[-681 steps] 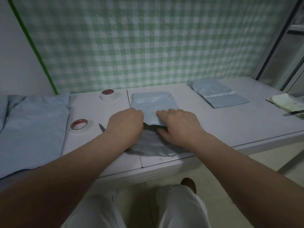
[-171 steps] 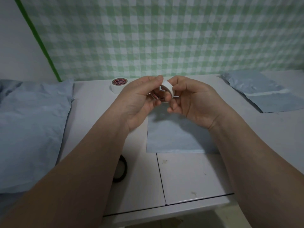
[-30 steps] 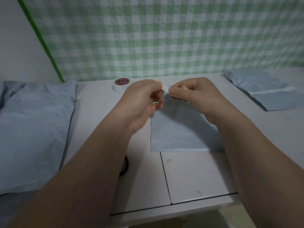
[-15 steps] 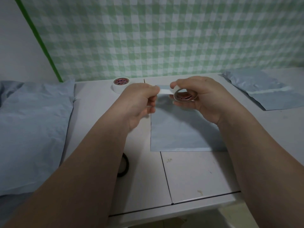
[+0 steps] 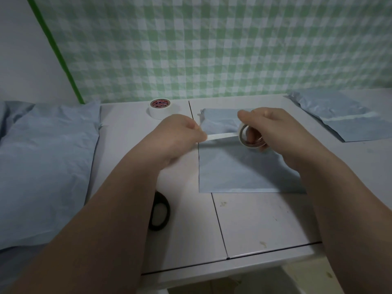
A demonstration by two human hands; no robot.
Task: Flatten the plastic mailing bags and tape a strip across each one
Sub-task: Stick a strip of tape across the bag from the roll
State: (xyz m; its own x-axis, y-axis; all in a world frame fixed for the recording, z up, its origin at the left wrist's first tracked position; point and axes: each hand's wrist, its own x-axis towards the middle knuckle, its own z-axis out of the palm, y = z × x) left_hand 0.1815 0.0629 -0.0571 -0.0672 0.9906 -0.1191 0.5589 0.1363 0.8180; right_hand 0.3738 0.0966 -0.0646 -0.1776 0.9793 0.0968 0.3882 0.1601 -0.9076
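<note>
The fingers (image 5: pixel 196 134) of my left hand (image 5: pixel 178 135) pinch the free end of the tape strip (image 5: pixel 221 136). My right hand (image 5: pixel 275 132) is curled round the tape roll (image 5: pixel 249 138), with one finger through its core. The strip runs taut between them, just above the far part of the bag I am working on.

On the white table (image 5: pixel 265 225) the biggest thing is the heap of bags (image 5: pixel 46 166) at the left, puffy and untaped as far as I can see. I judge that to be most of the work left. In the middle lies the flat bag (image 5: pixel 244 170), smoothed out, so its flattening looks done. Its strip is drawn out but not yet laid or cut. At the far right sits a taped bag (image 5: pixel 339 124) with a pale band across it, which looks finished. A spare roll (image 5: pixel 160 108) stands at the far edge, left of the flat bag. A black loop (image 5: pixel 159 211) shows beside my left forearm, and I cannot tell what it is.
</note>
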